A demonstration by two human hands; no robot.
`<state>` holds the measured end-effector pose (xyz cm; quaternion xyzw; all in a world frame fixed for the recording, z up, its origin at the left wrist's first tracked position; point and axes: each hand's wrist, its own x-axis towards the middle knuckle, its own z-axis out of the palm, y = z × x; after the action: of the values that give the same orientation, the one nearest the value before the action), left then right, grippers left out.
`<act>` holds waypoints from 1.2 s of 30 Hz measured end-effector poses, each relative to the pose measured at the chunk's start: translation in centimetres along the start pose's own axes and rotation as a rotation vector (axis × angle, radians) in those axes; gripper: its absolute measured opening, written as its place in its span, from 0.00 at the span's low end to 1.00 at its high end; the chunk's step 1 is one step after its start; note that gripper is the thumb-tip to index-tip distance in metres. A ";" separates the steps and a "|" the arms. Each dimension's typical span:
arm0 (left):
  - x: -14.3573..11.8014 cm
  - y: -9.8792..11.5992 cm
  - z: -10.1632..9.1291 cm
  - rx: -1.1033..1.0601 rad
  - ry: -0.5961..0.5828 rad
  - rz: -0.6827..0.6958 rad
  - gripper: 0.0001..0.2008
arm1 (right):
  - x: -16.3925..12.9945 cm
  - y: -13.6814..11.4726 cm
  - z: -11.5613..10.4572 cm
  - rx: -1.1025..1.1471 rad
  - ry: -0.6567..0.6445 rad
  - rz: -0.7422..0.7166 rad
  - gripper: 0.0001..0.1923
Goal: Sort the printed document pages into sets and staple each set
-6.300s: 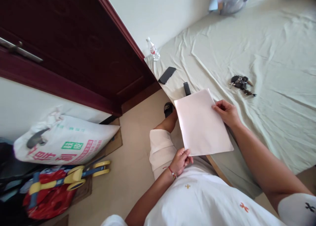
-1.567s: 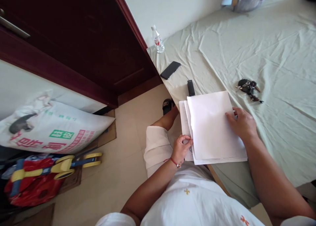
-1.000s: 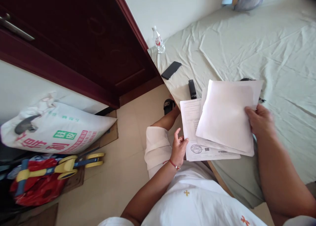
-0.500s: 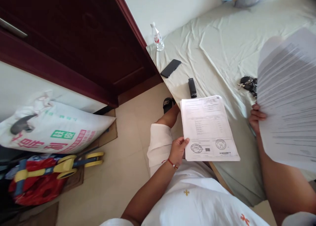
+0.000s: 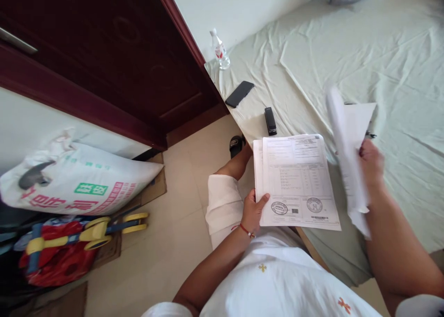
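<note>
My left hand grips a stack of printed papers by its lower left edge, thumb on top. Round and oval stamps show near the bottom of the top sheet, and the sheets beneath stick out on the left. On the right, my right hand is closed on other sheets of paper, which stand nearly edge-on, curled and blurred by motion. A black stapler lies just beyond the stack. Dark keys are mostly hidden behind the right-hand sheets.
The bed with a pale green sheet carries a black phone and an upright water bottle. To the left are a dark red door, a large white sack and a yellow-blue toy scooter on the floor.
My right hand has swung its sheets leftward and turned them from broad-side to edge-on. In my left hand, the top papers sit shifted right of those beneath.
</note>
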<state>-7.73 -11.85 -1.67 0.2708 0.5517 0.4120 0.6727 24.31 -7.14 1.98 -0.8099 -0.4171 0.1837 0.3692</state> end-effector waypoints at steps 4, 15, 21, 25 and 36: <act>0.0 0.1 -0.5 0.104 0.069 0.158 0.33 | 0.9 0.2 -0.7 -0.152 0.017 -0.026 0.16; 0.5 -0.4 -1.6 0.261 0.051 0.191 0.21 | 0.6 -0.2 -0.2 -0.254 -0.140 -0.073 0.16; 0.4 -0.1 -1.1 0.180 -0.025 0.114 0.22 | 0.5 -0.5 -0.2 -0.267 -0.146 -0.066 0.16; 0.7 -0.5 -1.4 0.285 -0.006 0.199 0.18 | 0.2 -0.6 0.0 -0.228 -0.142 -0.096 0.16; 0.6 -0.9 -0.7 0.264 0.014 0.227 0.13 | 0.0 -1.5 0.2 -0.187 -0.187 -0.006 0.15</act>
<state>-8.19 -11.81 -2.89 0.4144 0.5719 0.4109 0.5765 23.36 -6.45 2.97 -0.8189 -0.4675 0.2177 0.2520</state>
